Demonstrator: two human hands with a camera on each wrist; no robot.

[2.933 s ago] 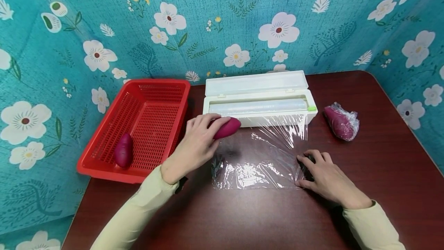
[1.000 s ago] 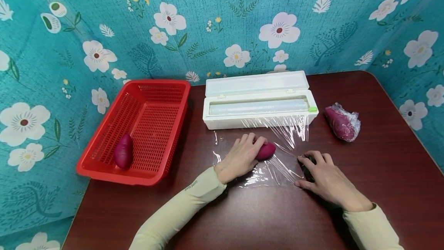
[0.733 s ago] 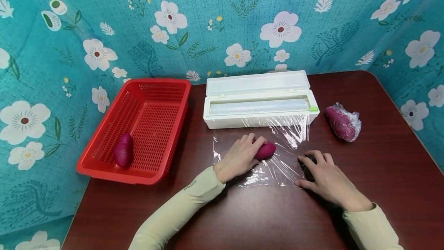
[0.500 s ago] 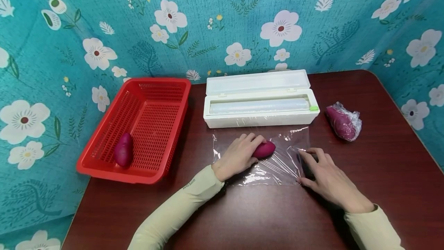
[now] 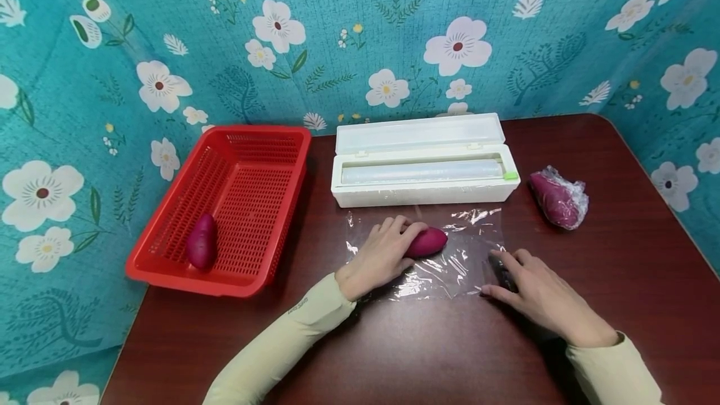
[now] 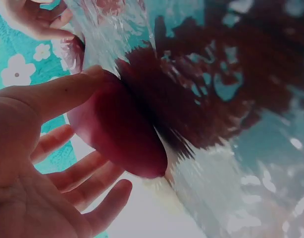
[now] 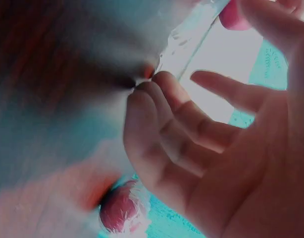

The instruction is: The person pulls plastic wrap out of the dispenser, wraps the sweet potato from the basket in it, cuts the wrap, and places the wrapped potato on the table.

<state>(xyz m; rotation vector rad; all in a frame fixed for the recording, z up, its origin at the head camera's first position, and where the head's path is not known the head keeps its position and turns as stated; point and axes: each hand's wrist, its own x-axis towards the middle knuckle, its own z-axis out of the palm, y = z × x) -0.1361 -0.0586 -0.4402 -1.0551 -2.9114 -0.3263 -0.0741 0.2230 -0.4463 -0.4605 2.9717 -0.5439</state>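
In the head view, my left hand point(image 5: 379, 258) grips a purple sweet potato point(image 5: 429, 242) on a sheet of cling film point(image 5: 461, 267) spread on the table. The left wrist view has my thumb against one side of this sweet potato point(image 6: 122, 129) and fingers along the other. At the film's right edge is my right hand point(image 5: 545, 295), thumb tip right at that edge, fingers bent loosely. Nothing shows between its fingers in the right wrist view. Behind the sheet stands the white cling film box point(image 5: 427, 195), lid up, roll point(image 5: 422, 172) inside; a gap separates sheet and box.
On the left a red plastic basket point(image 5: 197, 288) holds another sweet potato point(image 5: 201, 242). A film-wrapped sweet potato point(image 5: 559, 199) lies at the right, beyond my right hand. A flowered teal cloth point(image 5: 337, 30) hangs behind the table point(image 5: 427, 355).
My left hand brought the sweet potato rightward and down onto the film. The film, earlier joined to the box, now lies apart from it. My right hand has shifted slightly right.
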